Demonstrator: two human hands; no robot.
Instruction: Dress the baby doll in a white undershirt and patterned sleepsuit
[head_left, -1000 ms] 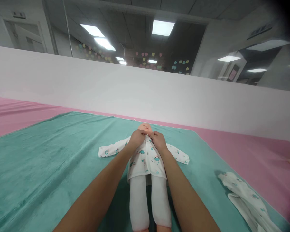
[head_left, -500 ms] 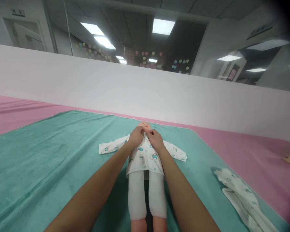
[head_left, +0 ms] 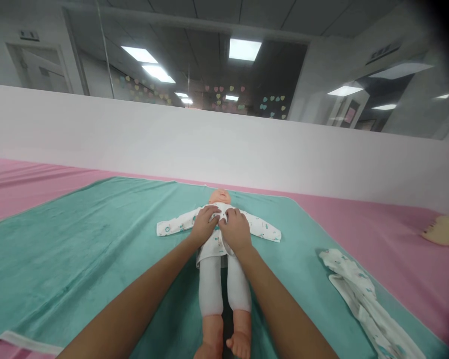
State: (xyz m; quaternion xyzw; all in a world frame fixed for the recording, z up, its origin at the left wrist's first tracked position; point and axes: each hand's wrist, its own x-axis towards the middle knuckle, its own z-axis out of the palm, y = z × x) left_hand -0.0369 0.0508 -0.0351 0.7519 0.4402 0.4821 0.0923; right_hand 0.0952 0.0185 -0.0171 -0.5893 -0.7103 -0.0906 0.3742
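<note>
A baby doll lies on its back on a teal blanket, head at the far end, bare feet towards me. It wears white leggings and a white long-sleeved baby shirt with small teal prints, the sleeves spread out to both sides. At the chest, my left hand pinches one side of the shirt's front. Close beside it, my right hand pinches the other side at the same height. The fingertips nearly meet over the middle; the fastening between them is too small to make out.
On the right of the blanket lies a crumpled white printed garment. Around the blanket runs a pink sheet, with a pale yellowish object at the far right. A white low wall stands behind, glass above it.
Both hands have moved down from the shirt's neckline to the chest. The doll's chin and the collar now show, and the view has shifted slightly.
</note>
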